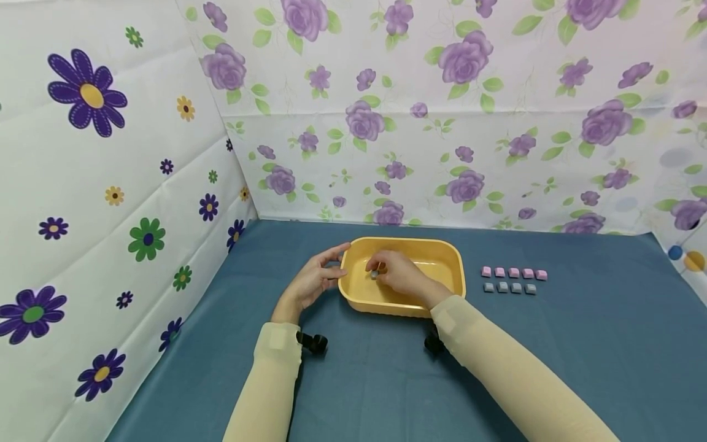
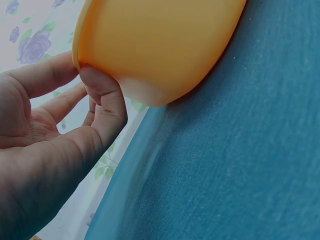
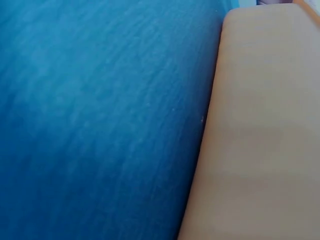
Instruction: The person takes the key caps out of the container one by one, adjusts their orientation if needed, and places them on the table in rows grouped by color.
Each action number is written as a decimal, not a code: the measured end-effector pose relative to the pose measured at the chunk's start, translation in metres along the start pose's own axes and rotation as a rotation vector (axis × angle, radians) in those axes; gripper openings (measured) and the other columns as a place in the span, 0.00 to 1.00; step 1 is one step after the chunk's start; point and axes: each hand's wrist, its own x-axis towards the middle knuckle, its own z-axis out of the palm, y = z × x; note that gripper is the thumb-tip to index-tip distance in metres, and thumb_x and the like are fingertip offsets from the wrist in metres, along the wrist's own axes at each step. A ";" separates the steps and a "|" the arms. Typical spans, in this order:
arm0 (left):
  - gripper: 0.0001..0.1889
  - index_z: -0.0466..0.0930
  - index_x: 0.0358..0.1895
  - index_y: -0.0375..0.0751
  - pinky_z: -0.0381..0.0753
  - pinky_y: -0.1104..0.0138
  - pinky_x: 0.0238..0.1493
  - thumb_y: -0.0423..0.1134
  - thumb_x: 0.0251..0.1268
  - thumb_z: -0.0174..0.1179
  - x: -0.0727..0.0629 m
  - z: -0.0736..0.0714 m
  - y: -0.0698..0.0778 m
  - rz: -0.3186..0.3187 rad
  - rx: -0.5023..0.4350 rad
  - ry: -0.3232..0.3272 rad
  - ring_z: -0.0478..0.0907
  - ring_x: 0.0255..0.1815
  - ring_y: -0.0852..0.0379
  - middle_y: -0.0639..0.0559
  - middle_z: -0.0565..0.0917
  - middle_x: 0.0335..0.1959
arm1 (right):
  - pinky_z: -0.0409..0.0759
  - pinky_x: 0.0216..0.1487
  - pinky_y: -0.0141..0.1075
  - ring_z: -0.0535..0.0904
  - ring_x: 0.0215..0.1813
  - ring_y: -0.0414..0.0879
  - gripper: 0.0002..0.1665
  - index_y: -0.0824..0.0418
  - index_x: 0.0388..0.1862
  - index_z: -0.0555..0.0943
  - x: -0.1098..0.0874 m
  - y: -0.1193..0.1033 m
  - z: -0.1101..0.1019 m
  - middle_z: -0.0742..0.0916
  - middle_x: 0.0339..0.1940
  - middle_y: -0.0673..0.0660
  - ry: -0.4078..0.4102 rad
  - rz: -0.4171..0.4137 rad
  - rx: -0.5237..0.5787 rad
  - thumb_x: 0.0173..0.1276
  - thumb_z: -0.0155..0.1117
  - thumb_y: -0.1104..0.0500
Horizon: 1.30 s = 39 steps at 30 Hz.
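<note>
A yellow plastic basin (image 1: 405, 309) stands on the blue cloth in front of me. My left hand (image 1: 312, 281) is at its left end; in the left wrist view the thumb and a finger of that left hand (image 2: 55, 117) pinch the rim of the basin (image 2: 160, 45). Inside the basin, low over its floor, my right hand (image 1: 403, 273) pinches a small grey keycap (image 1: 374, 274) between its fingertips. The right wrist view shows only the outer wall of the basin (image 3: 265, 130) and cloth, so the right hand is hidden there.
Right of the basin lie a row of several pink keycaps (image 1: 514, 272) and, nearer me, a row of several grey keycaps (image 1: 516, 288). A flowered sheet (image 1: 420, 147) closes off the back, another (image 1: 110, 202) the left side. Blue cloth (image 1: 375, 380) covers the table.
</note>
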 end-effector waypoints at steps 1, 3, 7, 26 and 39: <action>0.33 0.65 0.81 0.50 0.80 0.67 0.41 0.25 0.77 0.56 0.000 0.000 0.000 0.001 0.001 -0.001 0.78 0.44 0.52 0.38 0.67 0.61 | 0.79 0.57 0.47 0.79 0.47 0.50 0.14 0.63 0.48 0.87 0.000 0.000 0.000 0.86 0.44 0.55 -0.003 -0.001 -0.010 0.67 0.68 0.75; 0.33 0.65 0.81 0.50 0.80 0.67 0.40 0.25 0.77 0.56 0.000 0.000 0.001 0.004 0.003 -0.003 0.78 0.43 0.52 0.38 0.67 0.61 | 0.80 0.55 0.46 0.79 0.45 0.50 0.14 0.63 0.48 0.87 0.001 0.000 0.001 0.86 0.43 0.56 -0.006 -0.002 -0.026 0.67 0.69 0.74; 0.33 0.64 0.82 0.49 0.80 0.67 0.40 0.25 0.77 0.56 -0.001 0.001 0.002 0.003 0.010 -0.008 0.77 0.44 0.51 0.36 0.66 0.61 | 0.80 0.52 0.43 0.78 0.43 0.48 0.12 0.62 0.48 0.88 0.002 0.001 0.003 0.86 0.42 0.55 -0.023 0.004 -0.070 0.68 0.70 0.73; 0.33 0.64 0.81 0.52 0.79 0.65 0.43 0.29 0.77 0.59 -0.001 0.000 -0.002 0.002 0.021 -0.009 0.78 0.42 0.54 0.45 0.68 0.57 | 0.82 0.53 0.47 0.83 0.47 0.52 0.11 0.64 0.48 0.88 0.000 -0.004 -0.013 0.89 0.47 0.58 0.109 -0.006 0.122 0.70 0.67 0.72; 0.34 0.64 0.81 0.50 0.78 0.66 0.40 0.27 0.76 0.59 -0.001 0.001 0.000 -0.007 0.002 0.007 0.77 0.38 0.56 0.46 0.69 0.55 | 0.83 0.51 0.46 0.83 0.49 0.53 0.13 0.64 0.52 0.88 -0.015 -0.008 -0.043 0.88 0.48 0.58 0.108 0.000 0.149 0.70 0.69 0.70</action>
